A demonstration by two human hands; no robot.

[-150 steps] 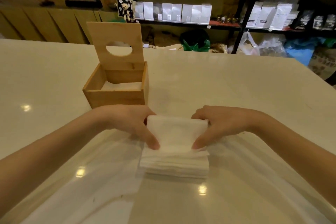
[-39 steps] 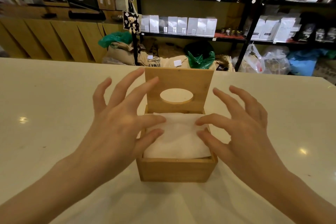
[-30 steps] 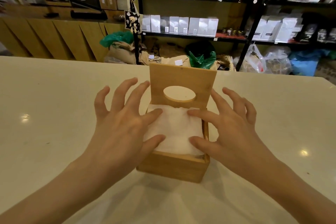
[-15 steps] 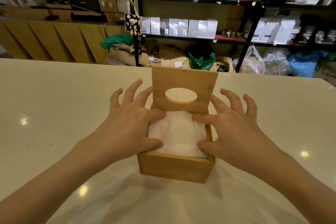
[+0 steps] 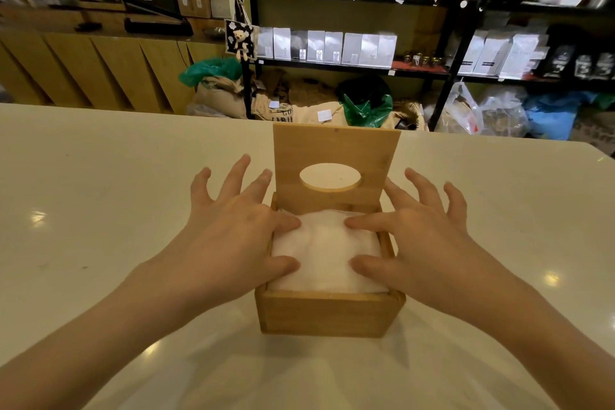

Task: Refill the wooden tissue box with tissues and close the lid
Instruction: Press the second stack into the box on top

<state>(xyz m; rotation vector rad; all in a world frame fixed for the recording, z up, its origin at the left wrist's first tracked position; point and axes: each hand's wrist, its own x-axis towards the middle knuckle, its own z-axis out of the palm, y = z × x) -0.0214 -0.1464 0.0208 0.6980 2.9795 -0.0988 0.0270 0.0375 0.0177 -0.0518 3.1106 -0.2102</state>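
Both hands — our left hand (image 5: 229, 243) and right hand (image 5: 419, 243) — lie with fingers spread, thumbs and forefingers pressing the tissues (image 5: 324, 253) down into the wooden tissue box (image 5: 329, 313). We judge they must sit below the rim so the lid (image 5: 336, 156) — upright at the far side — can close.

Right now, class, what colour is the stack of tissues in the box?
White, seen in the head view: tissues.

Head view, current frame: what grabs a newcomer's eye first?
The square light-wood tissue box at centre of the pale glossy table, its hinged wooden lid with an oval hole standing upright at the far side. A white tissue stack fills it, pressed by the spread left hand and right hand from either side. Behind, black shelves of silver pouches.
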